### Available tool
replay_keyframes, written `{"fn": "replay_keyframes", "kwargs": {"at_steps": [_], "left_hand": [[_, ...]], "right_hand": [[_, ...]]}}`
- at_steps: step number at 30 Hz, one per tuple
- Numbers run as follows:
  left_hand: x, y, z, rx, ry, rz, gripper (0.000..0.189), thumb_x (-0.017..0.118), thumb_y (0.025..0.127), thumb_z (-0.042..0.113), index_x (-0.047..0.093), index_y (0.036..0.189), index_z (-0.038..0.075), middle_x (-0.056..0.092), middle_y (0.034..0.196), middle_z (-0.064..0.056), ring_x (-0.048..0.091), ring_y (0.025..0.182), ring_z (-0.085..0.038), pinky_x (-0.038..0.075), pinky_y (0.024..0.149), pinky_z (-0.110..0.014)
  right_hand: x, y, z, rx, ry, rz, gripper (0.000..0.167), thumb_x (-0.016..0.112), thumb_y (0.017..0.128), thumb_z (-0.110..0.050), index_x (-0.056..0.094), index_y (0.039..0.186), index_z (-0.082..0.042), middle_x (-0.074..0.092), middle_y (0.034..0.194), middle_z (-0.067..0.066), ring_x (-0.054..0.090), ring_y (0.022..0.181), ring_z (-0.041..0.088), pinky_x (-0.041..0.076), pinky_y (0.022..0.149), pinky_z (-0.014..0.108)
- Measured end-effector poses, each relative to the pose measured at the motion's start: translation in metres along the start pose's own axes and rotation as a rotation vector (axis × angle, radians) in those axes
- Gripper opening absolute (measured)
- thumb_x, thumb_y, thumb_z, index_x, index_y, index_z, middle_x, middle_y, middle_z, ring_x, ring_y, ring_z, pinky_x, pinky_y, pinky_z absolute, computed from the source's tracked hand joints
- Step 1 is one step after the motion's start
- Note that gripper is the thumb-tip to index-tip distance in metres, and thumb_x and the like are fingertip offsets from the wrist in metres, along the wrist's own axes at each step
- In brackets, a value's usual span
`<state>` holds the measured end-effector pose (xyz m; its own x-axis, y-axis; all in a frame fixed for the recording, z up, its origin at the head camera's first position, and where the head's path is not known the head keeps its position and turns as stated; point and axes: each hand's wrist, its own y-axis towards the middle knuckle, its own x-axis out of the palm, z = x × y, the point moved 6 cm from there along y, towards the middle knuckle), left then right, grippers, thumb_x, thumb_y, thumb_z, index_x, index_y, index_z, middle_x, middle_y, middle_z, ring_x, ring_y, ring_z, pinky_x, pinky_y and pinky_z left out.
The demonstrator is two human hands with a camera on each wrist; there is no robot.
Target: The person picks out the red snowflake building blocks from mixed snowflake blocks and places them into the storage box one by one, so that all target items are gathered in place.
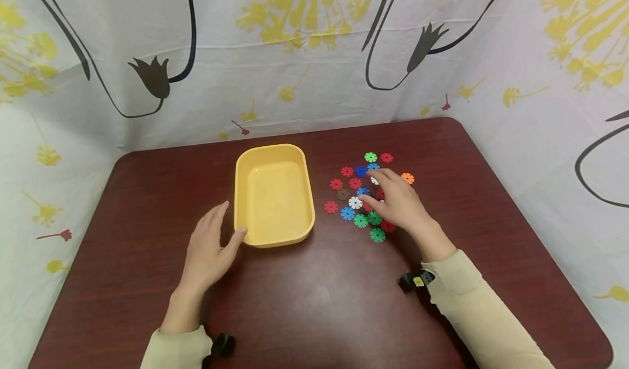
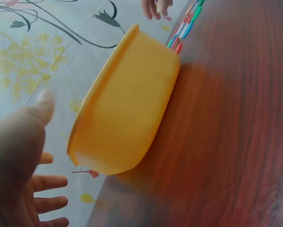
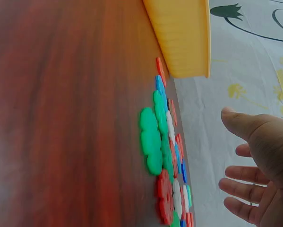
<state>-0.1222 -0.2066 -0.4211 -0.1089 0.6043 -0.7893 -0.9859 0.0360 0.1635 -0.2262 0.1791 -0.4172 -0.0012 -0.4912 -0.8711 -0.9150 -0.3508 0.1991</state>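
A yellow plastic tub point(image 1: 275, 237) stands on the table, its inside bare. Beside its near left corner is my left hand point(image 1: 208, 249), fingers extended and thumb at the rim; the left wrist view shows the thumb and fingers spread beside the tub's wall point(image 2: 124, 104). My right hand point(image 1: 400, 200) hovers over a scatter of flat, notched plastic discs, fingers apart and holding nothing. Among the discs are a green one point(image 1: 377, 234), a red one point(image 1: 331, 207), a white one point(image 1: 355, 202) and an orange one point(image 1: 407, 178). The hand hides some discs.
The dark red-brown wooden table point(image 1: 314, 303) has rounded corners. A white cloth point(image 1: 324, 101) with yellow and grey flower prints hangs behind and along the sides. Each wrist carries a small black camera, such as the right one point(image 1: 410, 281).
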Motion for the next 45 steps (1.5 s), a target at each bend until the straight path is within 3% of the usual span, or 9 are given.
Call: {"fn": "replay_keyframes", "kwargs": {"at_steps": [4, 8, 11, 14, 21, 26, 36, 45], "left_hand": [[0.002, 0.003, -0.003, -0.069, -0.111, 0.083, 0.060, 0.059, 0.102, 0.035, 0.044, 0.149, 0.002, 0.052, 0.141, -0.021, 0.047, 0.130, -0.041, 0.038, 0.103, -0.064], [0.006, 0.006, -0.007, -0.141, -0.192, 0.147, 0.051, 0.060, 0.102, 0.031, 0.052, 0.142, -0.001, 0.063, 0.118, -0.016, 0.061, 0.105, -0.029, 0.051, 0.088, -0.045], [0.008, 0.007, -0.008, -0.193, -0.238, 0.176, 0.049, 0.060, 0.102, 0.031, 0.056, 0.139, -0.001, 0.067, 0.104, -0.012, 0.062, 0.089, -0.021, 0.051, 0.076, -0.028], [0.011, 0.007, -0.010, -0.238, -0.264, 0.188, 0.048, 0.061, 0.102, 0.032, 0.058, 0.138, 0.000, 0.067, 0.095, -0.010, 0.060, 0.080, -0.017, 0.047, 0.068, -0.020], [0.018, 0.008, -0.010, -0.288, -0.296, 0.161, 0.049, 0.060, 0.101, 0.036, 0.058, 0.138, 0.003, 0.064, 0.091, -0.009, 0.057, 0.075, -0.016, 0.046, 0.066, -0.021], [0.019, 0.010, -0.009, -0.290, -0.306, 0.170, 0.046, 0.061, 0.101, 0.032, 0.061, 0.135, 0.001, 0.063, 0.087, -0.008, 0.057, 0.072, -0.015, 0.045, 0.063, -0.020], [0.021, 0.013, -0.009, -0.291, -0.302, 0.186, 0.040, 0.062, 0.101, 0.025, 0.063, 0.133, 0.001, 0.063, 0.081, -0.008, 0.056, 0.066, -0.015, 0.045, 0.060, -0.022], [0.022, 0.013, -0.009, -0.291, -0.289, 0.188, 0.039, 0.062, 0.101, 0.024, 0.063, 0.133, 0.002, 0.063, 0.080, -0.008, 0.057, 0.067, -0.016, 0.046, 0.060, -0.022]], "right_hand": [[0.004, 0.010, -0.005, -0.019, 0.032, -0.008, 0.063, 0.078, 0.090, -0.032, 0.056, 0.140, -0.001, 0.057, 0.137, 0.020, 0.057, 0.122, 0.037, 0.051, 0.099, 0.056], [0.009, 0.020, -0.008, -0.024, 0.066, -0.012, 0.059, 0.077, 0.092, -0.031, 0.057, 0.138, 0.000, 0.061, 0.130, 0.019, 0.061, 0.113, 0.035, 0.054, 0.092, 0.053], [0.014, 0.027, -0.008, -0.021, 0.078, -0.012, 0.055, 0.076, 0.093, -0.029, 0.059, 0.136, 0.000, 0.062, 0.122, 0.018, 0.064, 0.101, 0.033, 0.056, 0.084, 0.049], [0.020, 0.032, -0.008, -0.014, 0.083, -0.023, 0.054, 0.074, 0.094, -0.030, 0.059, 0.135, 0.001, 0.063, 0.118, 0.018, 0.064, 0.099, 0.032, 0.056, 0.082, 0.049], [0.032, 0.043, -0.007, -0.006, 0.072, -0.061, 0.053, 0.073, 0.095, -0.032, 0.060, 0.135, 0.001, 0.064, 0.111, 0.016, 0.063, 0.094, 0.029, 0.057, 0.081, 0.046], [0.040, 0.050, -0.005, 0.000, 0.056, -0.077, 0.048, 0.073, 0.095, -0.033, 0.063, 0.129, -0.001, 0.063, 0.108, 0.013, 0.060, 0.086, 0.025, 0.055, 0.075, 0.042], [0.054, 0.064, -0.008, 0.022, 0.055, -0.132, 0.039, 0.072, 0.095, -0.034, 0.068, 0.117, -0.003, 0.065, 0.106, 0.012, 0.062, 0.095, 0.026, 0.056, 0.084, 0.042], [0.063, 0.072, -0.010, 0.050, -0.003, -0.184, 0.037, 0.073, 0.094, -0.034, 0.070, 0.113, -0.002, 0.064, 0.102, 0.012, 0.063, 0.089, 0.026, 0.056, 0.080, 0.042]]}}
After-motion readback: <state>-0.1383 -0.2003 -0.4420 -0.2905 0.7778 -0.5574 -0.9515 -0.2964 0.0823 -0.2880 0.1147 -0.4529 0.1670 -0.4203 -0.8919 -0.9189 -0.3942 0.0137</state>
